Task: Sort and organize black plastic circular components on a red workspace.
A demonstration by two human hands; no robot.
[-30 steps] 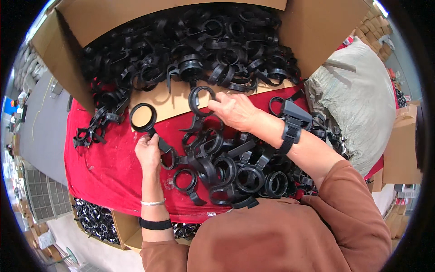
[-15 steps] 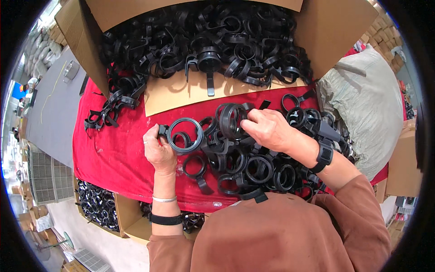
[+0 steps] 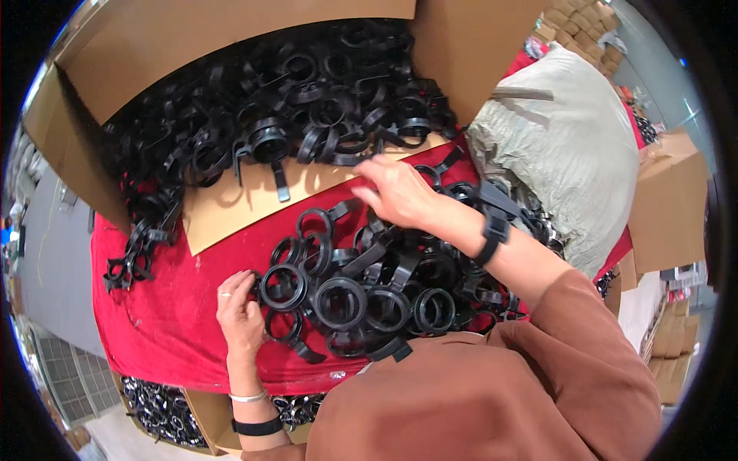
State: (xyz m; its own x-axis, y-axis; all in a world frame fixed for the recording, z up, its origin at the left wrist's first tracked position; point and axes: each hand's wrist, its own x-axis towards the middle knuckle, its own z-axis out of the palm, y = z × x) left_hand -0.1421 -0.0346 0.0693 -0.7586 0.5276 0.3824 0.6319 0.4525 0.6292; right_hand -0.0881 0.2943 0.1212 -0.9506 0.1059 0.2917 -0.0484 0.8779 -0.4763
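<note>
My left hand [image 3: 241,313] is closed at the left side of the heap, its fingertips pinching the tab of a black plastic ring [image 3: 265,287]. The tab is mostly hidden by the fingers. My right hand [image 3: 401,192] is raised over the far side of the heap, by the cardboard flap, with its fingers apart and slightly blurred; I see nothing in it. Below and around it lie several black rings with flat tabs [image 3: 340,304], piled loosely on the red cloth [image 3: 165,323]. A ring [image 3: 314,224] with its tab pointing right lies at the heap's far edge.
A large cardboard box [image 3: 477,61] full of black rings [image 3: 307,92] opens toward me, its flap [image 3: 223,219] lying on the cloth. A pale woven sack [image 3: 561,154] bulges at the right. Lower left, another box [image 3: 204,419] stands beside small black parts [image 3: 157,411].
My right hand has let go of the ringed piece it held and moved toward the box flap. My left hand has lowered with its ring to the heap. The whole view has shifted and tilted.
</note>
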